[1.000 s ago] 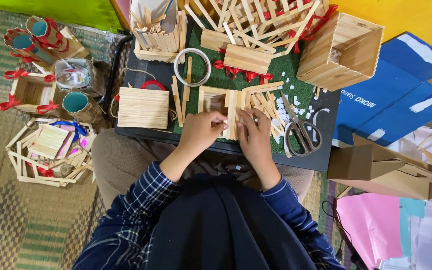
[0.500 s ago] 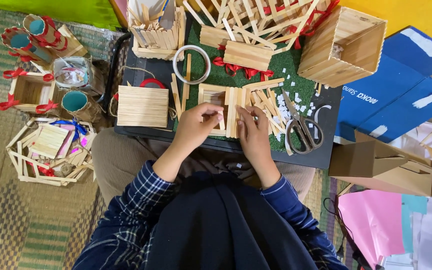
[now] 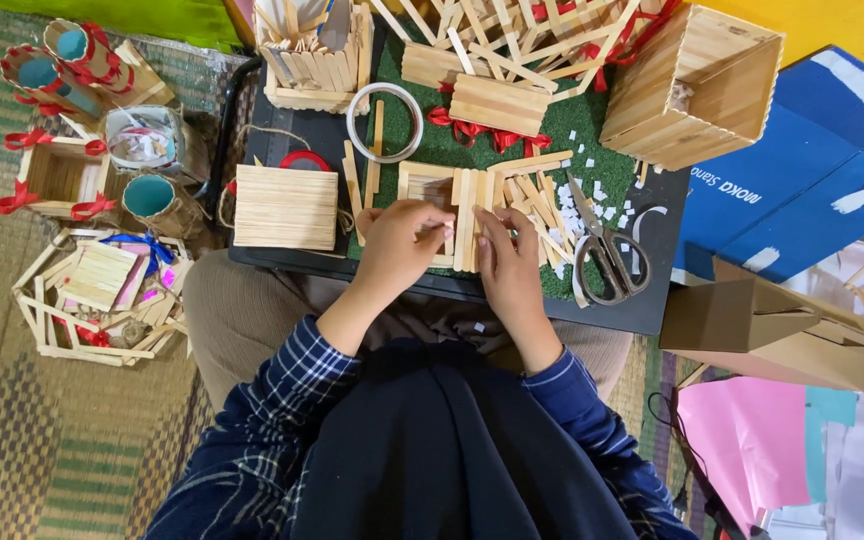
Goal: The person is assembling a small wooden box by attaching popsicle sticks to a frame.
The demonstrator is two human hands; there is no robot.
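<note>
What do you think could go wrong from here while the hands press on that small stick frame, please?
The left hand and right hand press on the stick frame; uneven pressure might shift its sticks. The scissors lie close beside the right hand and could be bumped. Loose sticks nearby may scatter.

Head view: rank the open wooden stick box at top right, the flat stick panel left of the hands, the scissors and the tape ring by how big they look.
1. Open wooden stick box, largest.
2. Flat stick panel.
3. Scissors, long but slim, so close to the panel.
4. Tape ring, smallest.
</note>
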